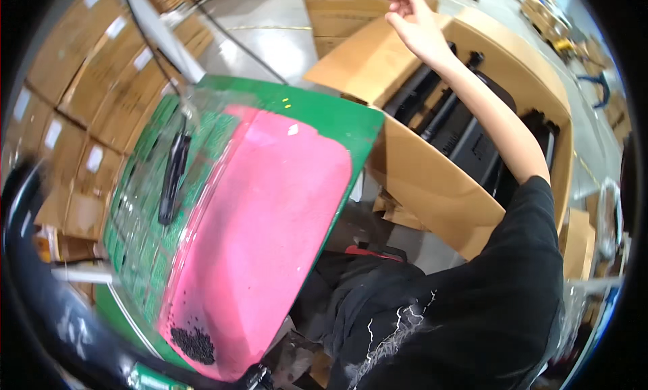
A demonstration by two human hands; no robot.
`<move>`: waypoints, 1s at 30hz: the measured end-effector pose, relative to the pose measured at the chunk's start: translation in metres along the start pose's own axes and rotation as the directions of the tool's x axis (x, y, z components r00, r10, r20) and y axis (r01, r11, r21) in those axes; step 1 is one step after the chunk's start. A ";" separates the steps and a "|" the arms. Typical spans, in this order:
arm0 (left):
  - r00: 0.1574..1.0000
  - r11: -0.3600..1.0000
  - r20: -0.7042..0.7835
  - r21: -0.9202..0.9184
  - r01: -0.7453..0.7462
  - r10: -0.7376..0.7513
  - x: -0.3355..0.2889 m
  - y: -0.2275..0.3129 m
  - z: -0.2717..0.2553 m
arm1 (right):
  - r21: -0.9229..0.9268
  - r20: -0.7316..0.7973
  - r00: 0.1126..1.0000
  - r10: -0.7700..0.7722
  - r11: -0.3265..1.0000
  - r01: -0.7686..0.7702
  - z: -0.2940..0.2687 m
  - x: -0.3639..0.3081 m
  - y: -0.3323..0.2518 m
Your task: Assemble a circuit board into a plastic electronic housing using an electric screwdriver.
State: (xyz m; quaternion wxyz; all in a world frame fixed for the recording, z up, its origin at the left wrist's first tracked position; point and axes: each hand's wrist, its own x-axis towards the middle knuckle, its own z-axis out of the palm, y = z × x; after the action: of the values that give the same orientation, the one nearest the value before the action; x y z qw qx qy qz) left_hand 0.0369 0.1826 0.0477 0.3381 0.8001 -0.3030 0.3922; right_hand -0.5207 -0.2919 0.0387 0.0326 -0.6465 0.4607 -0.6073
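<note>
My right hand (413,25) is raised past the far edge of an open cardboard box (432,180), its fingers loosely curled and apart, with nothing seen in them. My bare forearm crosses above the box, which holds several long black plastic parts (466,130). My left hand is out of view. A pink mat (270,180) covers part of a green-topped table (324,103) to the left. On the mat's near left corner lies a heap of small black pieces, seemingly screws (194,344). A black powered screwdriver (175,177) hangs by a cord over the table's left side.
A glossy black curved part (67,316) fills the lower left rim. Clear plastic sheeting (196,221) lies along the mat's left side. Stacked cardboard cartons (101,99) stand beyond the table at left, with further cartons (347,15) behind the box.
</note>
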 end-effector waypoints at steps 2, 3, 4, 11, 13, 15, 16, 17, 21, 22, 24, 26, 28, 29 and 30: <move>0.997 0.984 0.027 -0.161 0.077 -0.073 -0.014 -0.041 -0.011 | -0.253 0.005 0.992 0.130 0.960 -0.124 -0.016 -0.010 0.062; 0.993 0.961 0.040 -0.251 0.117 -0.110 -0.018 -0.064 -0.014 | -0.366 -0.038 0.989 0.141 0.919 -0.145 -0.031 -0.017 0.081; 0.988 0.933 0.061 -0.326 0.151 -0.139 -0.021 -0.083 -0.017 | -0.460 -0.028 0.961 0.274 0.850 -0.256 -0.044 -0.025 0.108; 0.916 0.607 0.253 -0.688 0.398 -0.313 -0.024 -0.207 -0.048 | -0.847 -0.099 0.677 0.730 0.296 -0.442 -0.087 -0.103 0.186; 0.879 0.475 0.323 -0.748 0.463 -0.350 -0.022 -0.245 -0.049 | -0.940 0.176 0.660 0.730 0.324 -0.108 -0.102 -0.115 0.190; 0.830 0.323 0.406 -0.783 0.532 -0.382 -0.024 -0.281 -0.043 | -0.903 0.412 0.565 0.715 0.402 0.150 -0.111 -0.127 0.195; 0.798 0.238 0.451 -0.790 0.565 -0.398 -0.031 -0.300 -0.037 | -0.879 0.457 0.619 0.639 0.431 0.204 -0.109 -0.135 0.193; 0.765 0.148 0.501 -0.790 0.595 -0.404 -0.040 -0.308 -0.027 | -0.856 0.493 0.665 0.561 0.450 0.255 -0.113 -0.148 0.189; 0.886 0.551 0.137 -0.738 0.389 -0.443 -0.042 -0.334 -0.023 | -0.746 0.579 0.697 0.422 0.619 0.244 -0.094 -0.154 0.173; 0.914 0.676 0.006 -0.671 0.305 -0.406 -0.043 -0.339 -0.022 | -0.750 0.560 0.745 0.363 0.604 0.269 -0.089 -0.147 0.166; 0.938 0.877 -0.231 -0.464 0.127 -0.259 -0.045 -0.348 -0.015 | -0.762 0.424 0.842 0.335 0.634 0.131 -0.105 -0.126 0.152; 0.908 0.983 -0.418 -0.177 -0.043 -0.036 -0.050 -0.357 -0.008 | -0.621 0.165 0.945 0.281 0.774 -0.122 -0.125 -0.091 0.130; 0.823 0.972 -0.518 0.152 -0.177 0.231 -0.052 -0.364 -0.005 | -0.442 0.012 0.988 0.157 0.887 -0.136 -0.145 -0.053 0.096; 0.835 0.973 -0.502 0.159 -0.167 0.225 -0.039 -0.306 0.012 | -0.414 -0.023 0.999 0.044 0.909 -0.050 -0.142 -0.032 0.069; 0.929 0.966 -0.338 -0.152 -0.210 0.149 -0.035 -0.239 0.019 | -0.402 -0.010 0.995 -0.102 0.911 0.090 -0.135 -0.015 0.042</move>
State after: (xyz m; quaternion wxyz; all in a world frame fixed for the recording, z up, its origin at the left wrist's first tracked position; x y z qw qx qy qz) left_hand 0.2061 0.3159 -0.0621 0.4187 0.6587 -0.3506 0.5176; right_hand -0.6519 -0.2362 0.0376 -0.1376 -0.6520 0.5434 -0.5106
